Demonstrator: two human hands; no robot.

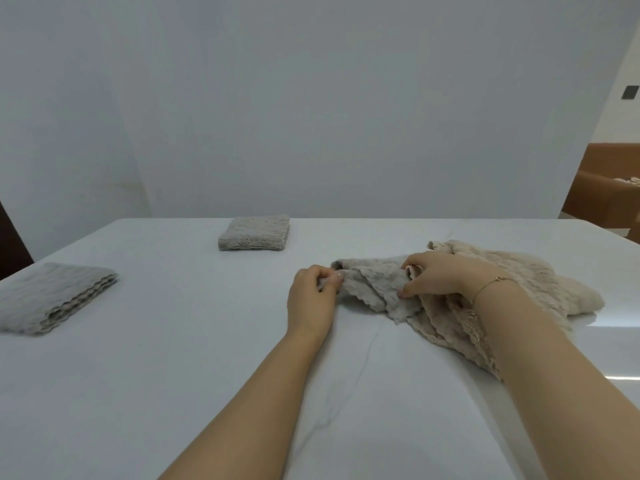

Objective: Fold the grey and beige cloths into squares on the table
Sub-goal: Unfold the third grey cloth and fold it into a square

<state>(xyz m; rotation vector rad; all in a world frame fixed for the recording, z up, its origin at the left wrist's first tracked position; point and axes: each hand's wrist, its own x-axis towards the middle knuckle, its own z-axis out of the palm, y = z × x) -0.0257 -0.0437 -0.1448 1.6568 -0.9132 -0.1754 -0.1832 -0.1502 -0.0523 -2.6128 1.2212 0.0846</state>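
My left hand [313, 299] sits just past the middle of the table [173, 375], fingers curled in and pinching a scalloped corner of the grey cloth [367, 289] between thumb and fingertips. My right hand [436, 277] is at about three o'clock from it, close by, its fingers bent down over the same cloth with the thumb tucked under a raised fold, so it grips the fabric rather than lying flat on it. A thin bracelet [491, 284] circles that wrist.

The grey cloth lies rumpled between the two hands, its wavy edge trailing toward five o'clock under my right forearm. It rests on and against the beige cloth [540, 285], a loose unfolded heap spreading from the right hand out toward three o'clock, near the table's right edge. Where one cloth ends and the other begins beneath my forearm I cannot tell.

Well apart at eleven o'clock from my left hand, near the far edge, a folded grey square [254, 233] lies flat. At nine o'clock, close to the left edge, a second folded cloth [55, 297] rests with its stacked layers showing along its near side.

A plain pale wall [311, 98] stands behind the table. Brown furniture [602, 188] shows at two o'clock, beyond the table.
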